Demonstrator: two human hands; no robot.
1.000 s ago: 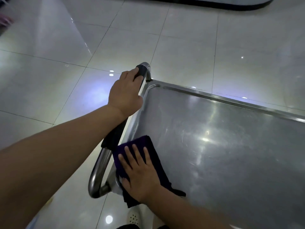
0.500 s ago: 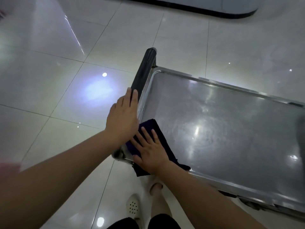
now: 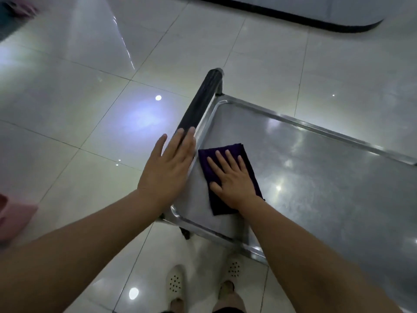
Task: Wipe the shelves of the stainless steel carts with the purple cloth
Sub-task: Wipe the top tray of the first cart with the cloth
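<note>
Right hand flat, fingers straight and spread, pressing on the purple cloth, just right of frame centre. Cloth folded to a rectangle, lying on the top shelf of the stainless steel cart, near the shelf's left end and close to its near rim. Left hand flat too, fingers straight and together, thumb out to the left, resting over the shelf's left rim with fingertips touching the lower end of the black handle; holding nothing. Handle running from frame centre up toward the upper middle, alongside the shelf's left edge. Shelf surface gleaming with light spots, stretching away to the right edge of the frame. Glossy white tiled floor all around the cart. Two pale perforated shoes at the bottom centre, just below the cart's near rim. Something pink and blurred at the left edge. Dark curved base of a white fixture along the top right.
</note>
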